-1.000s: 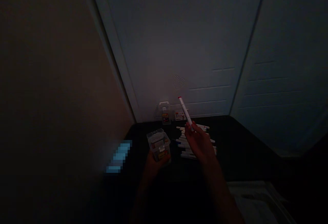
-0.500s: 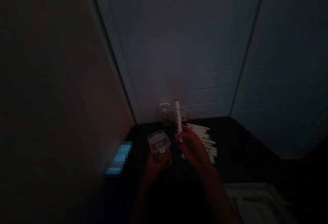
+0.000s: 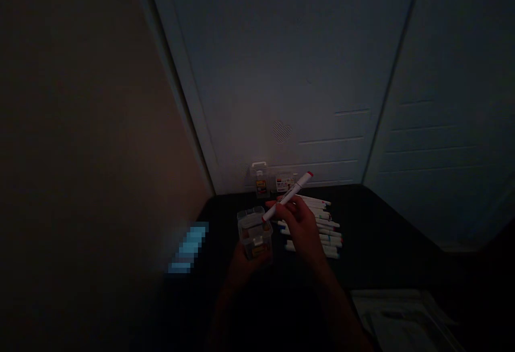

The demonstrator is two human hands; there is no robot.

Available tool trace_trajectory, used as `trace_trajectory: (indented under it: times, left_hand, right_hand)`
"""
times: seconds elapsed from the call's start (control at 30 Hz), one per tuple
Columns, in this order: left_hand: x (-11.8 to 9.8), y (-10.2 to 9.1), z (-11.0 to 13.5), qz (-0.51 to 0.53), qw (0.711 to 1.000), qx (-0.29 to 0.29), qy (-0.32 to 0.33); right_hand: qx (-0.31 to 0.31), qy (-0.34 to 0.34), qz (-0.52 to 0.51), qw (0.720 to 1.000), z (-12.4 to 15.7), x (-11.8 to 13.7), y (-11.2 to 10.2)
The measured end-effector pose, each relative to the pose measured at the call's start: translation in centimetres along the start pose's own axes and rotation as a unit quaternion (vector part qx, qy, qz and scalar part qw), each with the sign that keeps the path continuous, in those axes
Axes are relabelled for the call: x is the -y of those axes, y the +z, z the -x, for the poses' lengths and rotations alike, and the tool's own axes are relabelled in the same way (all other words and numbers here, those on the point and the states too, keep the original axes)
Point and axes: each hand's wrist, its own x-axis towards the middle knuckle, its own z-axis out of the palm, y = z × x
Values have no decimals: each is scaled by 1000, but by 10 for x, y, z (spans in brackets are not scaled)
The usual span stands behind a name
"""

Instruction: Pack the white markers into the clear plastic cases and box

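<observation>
The scene is very dark. My left hand [image 3: 243, 263] grips a small clear plastic box [image 3: 254, 232] from below; the box has some markers standing in it. My right hand [image 3: 302, 228] pinches a white marker with red caps [image 3: 288, 196], tilted so its lower end points at the top of the box and its upper end points up and right. Behind my right hand a pile of white markers [image 3: 325, 223] lies on the dark surface.
A second clear box with a handle [image 3: 260, 177] and a small packet [image 3: 285, 183] stand by the white door panels at the back. A blurred blue patch [image 3: 188, 247] glows at the left. A pale tray [image 3: 402, 317] lies at the lower right.
My right hand has swung the marker from upright to a slant, its lower end now moved left to the mouth of the box. My left hand keeps its hold on the box.
</observation>
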Motion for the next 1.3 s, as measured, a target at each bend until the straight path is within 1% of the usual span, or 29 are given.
trace_trajectory:
  times: [0.13, 0.23, 0.33, 0.47, 0.57, 0.63, 0.8, 0.97, 1.1, 1.3]
  left_hand:
    - [1, -2, 0, -4, 1000, 20, -6]
    - [3, -3, -2, -11, 1000, 26, 6]
    - [4, -3, -3, -13, 999, 38, 19]
    - [1, -2, -2, -21, 997, 63, 39]
    - [-3, -1, 0, -23, 996, 78, 47]
    - [-5, 0, 1, -25, 996, 71, 49]
    - [-3, 0, 1, -33, 998, 38, 33]
    - [-5, -1, 1, -38, 999, 34, 18]
    - [-8, 0, 3, -35, 999, 34, 20]
    - [-5, 1, 1, -44, 998, 38, 27]
  right_hand:
    - [6, -50, 99, 994, 1, -4, 1]
    - [25, -77, 171, 982, 3, -8, 3]
    - [60, -107, 222, 967, 6, -11, 5]
    - [129, -103, 279, 946, 9, -12, 7]
    - [147, -115, 333, 924, 11, -13, 5]
    - [149, -120, 359, 913, 12, -15, 3]
    - [161, -122, 376, 904, 11, -17, -2]
    - [186, -147, 367, 900, 10, -13, -3]
    - [199, -146, 363, 899, 9, -11, -3]
    - [201, -161, 400, 879, 9, -12, -4]
